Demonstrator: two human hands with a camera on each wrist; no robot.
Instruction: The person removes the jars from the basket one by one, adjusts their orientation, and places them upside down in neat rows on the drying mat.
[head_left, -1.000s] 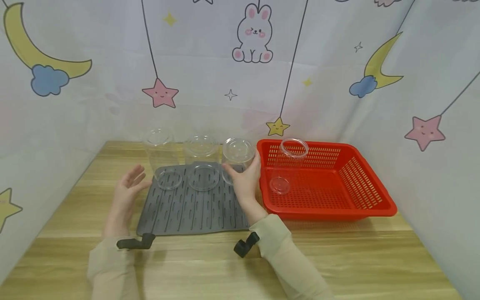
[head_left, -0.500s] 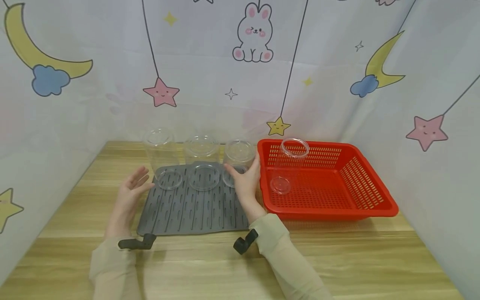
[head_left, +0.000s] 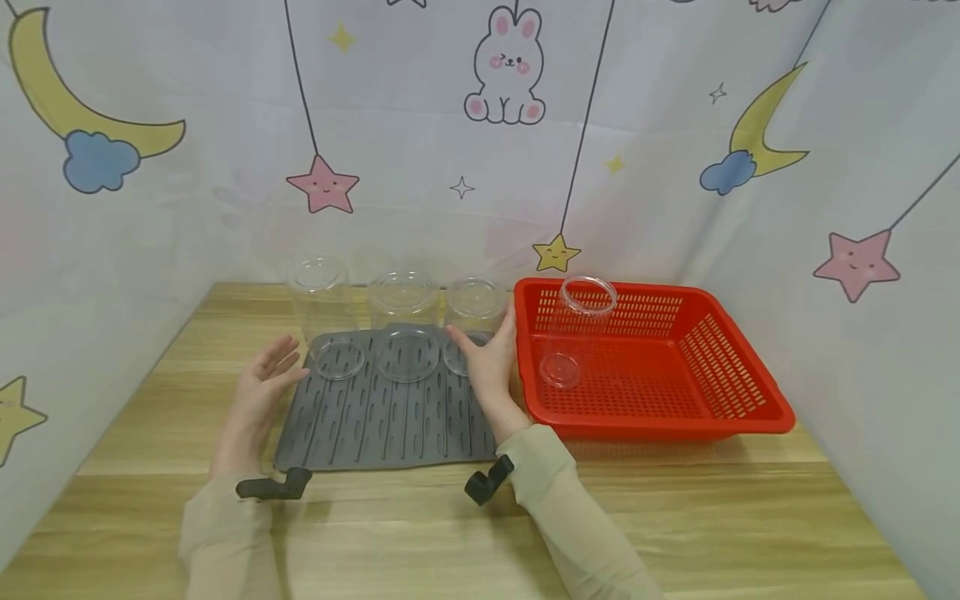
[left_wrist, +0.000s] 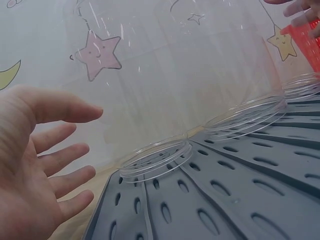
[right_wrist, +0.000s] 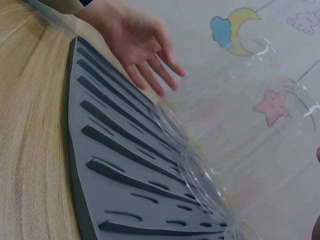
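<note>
Three clear plastic cups stand rim-down in a row on the grey ridged mat (head_left: pixel 390 425). My right hand (head_left: pixel 491 367) is round the rightmost cup (head_left: pixel 476 296), its thumb across the front and its fingers along the right side. At the mat's left edge my left hand (head_left: pixel 258 387) hovers beside the tall left cup (head_left: pixel 321 308), fingers loose and holding nothing. In the left wrist view a gap shows between the left fingers (left_wrist: pixel 70 155) and that cup's rim (left_wrist: pixel 155 162). Between these two stands the middle cup (head_left: pixel 405 292).
A red plastic basket (head_left: pixel 652 429) with slotted sides sits right of the mat, close to my right hand. Inside it, at the left, one more clear cup (head_left: pixel 581 325) stands rim-up. A patterned cloth (head_left: pixel 420 125) hangs behind the wooden table (head_left: pixel 375 533).
The rightmost cup has shifted slightly on the mat and now stands straighter, with my right hand still round it. My left hand has moved only slightly.
</note>
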